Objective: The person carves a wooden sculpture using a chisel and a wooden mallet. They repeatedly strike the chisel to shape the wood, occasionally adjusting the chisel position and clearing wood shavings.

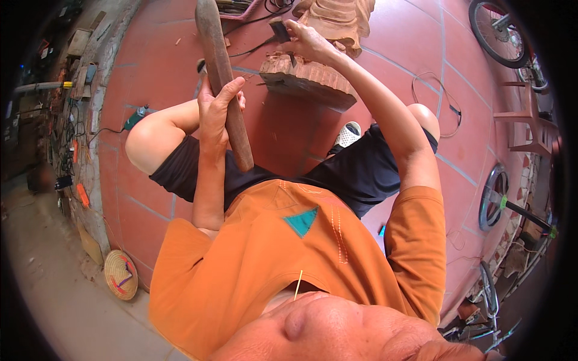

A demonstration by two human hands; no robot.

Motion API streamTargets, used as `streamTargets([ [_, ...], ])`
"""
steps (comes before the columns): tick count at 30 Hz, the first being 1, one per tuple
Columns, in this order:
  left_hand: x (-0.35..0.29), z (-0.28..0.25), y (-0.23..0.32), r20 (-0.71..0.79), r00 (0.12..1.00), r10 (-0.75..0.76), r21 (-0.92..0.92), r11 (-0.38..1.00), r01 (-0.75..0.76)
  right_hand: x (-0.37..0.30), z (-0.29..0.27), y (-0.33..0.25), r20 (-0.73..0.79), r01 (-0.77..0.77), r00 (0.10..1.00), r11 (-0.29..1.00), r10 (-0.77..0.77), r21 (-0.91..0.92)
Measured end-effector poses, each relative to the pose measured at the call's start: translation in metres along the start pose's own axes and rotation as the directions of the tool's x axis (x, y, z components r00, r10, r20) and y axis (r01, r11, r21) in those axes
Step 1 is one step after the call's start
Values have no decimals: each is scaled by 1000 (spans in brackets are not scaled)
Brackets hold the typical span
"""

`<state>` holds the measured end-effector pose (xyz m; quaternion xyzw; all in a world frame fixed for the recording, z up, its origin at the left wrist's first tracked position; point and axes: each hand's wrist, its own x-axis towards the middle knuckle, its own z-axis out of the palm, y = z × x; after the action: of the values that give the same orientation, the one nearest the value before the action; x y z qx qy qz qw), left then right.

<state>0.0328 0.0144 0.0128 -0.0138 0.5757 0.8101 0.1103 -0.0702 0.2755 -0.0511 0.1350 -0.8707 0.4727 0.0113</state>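
Note:
My left hand (218,111) is wrapped round a long, worn brown wooden club (214,48). The club slants from the top of the view down toward my lap. Ahead of me lies a carved wooden statue (338,21) with fold-like grooves, its rough base (310,81) facing me. My right hand (310,45) reaches over the base with bent fingers, closed on a small dark tool (279,31). The tool's blocky black end shows beyond the fingers, and its kind cannot be made out. My palm hides the rest of it.
Red tiles (144,198) cover the floor. A green power tool (135,117) with a cord lies left of my knee. On the right are a wire loop (445,102), a bicycle wheel (500,30), a brown plastic chair (530,117) and a loose wheel (494,198). A woven hat (120,274) lies lower left.

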Motion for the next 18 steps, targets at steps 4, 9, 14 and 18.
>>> streamTargets([
  [4, 20, -9, -10, -17, 1000, 8, 100, 995, -6, -5, 1, 1, 93, -95, 991, 995, 92, 34],
  [9, 27, 6, -38, 20, 999, -31, 136, 990, 28, -4, -2, 14, 57, -53, 997, 998, 51, 46],
  [14, 20, 7, -57, -7, 995, -96, 247, 964, 95, 1, -2, 8, 46, -80, 996, 997, 79, 19],
  [18, 23, 6, -62, -35, 988, -148, 236, 960, 152, 1, 0, -5, 113, -110, 987, 992, 116, -62],
])
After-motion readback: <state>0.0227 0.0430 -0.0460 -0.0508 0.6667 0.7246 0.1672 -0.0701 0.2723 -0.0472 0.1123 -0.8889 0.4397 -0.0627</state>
